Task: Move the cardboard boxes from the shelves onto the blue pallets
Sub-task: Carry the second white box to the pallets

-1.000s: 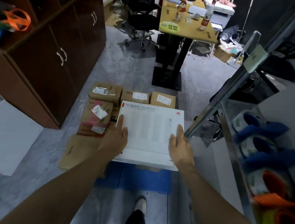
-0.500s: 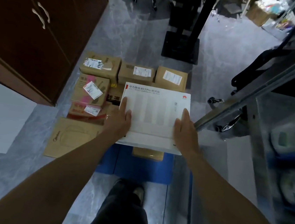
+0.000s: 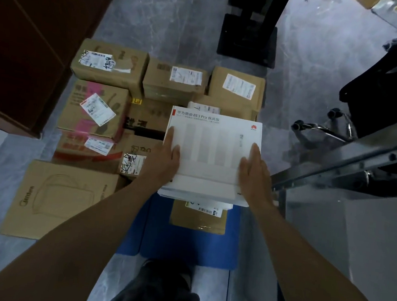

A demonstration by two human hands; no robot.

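White box (image 3: pixel 211 151) is gripped at its two side edges by the left hand (image 3: pixel 163 163) and right hand (image 3: pixel 254 176), thumbs on top, over a brown parcel (image 3: pixel 197 219) on the blue pallet (image 3: pixel 181 245), with labelled cardboard boxes (image 3: pixel 173 80) packed just beyond and left.

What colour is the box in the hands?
The box is white with a red logo; head view.

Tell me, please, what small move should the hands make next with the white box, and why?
Probably lower it straight down and let go. The left hand and right hand hold the flat white printed carton by its sides, above a brown cardboard box on the blue pallet; whether it already rests on anything I cannot tell.
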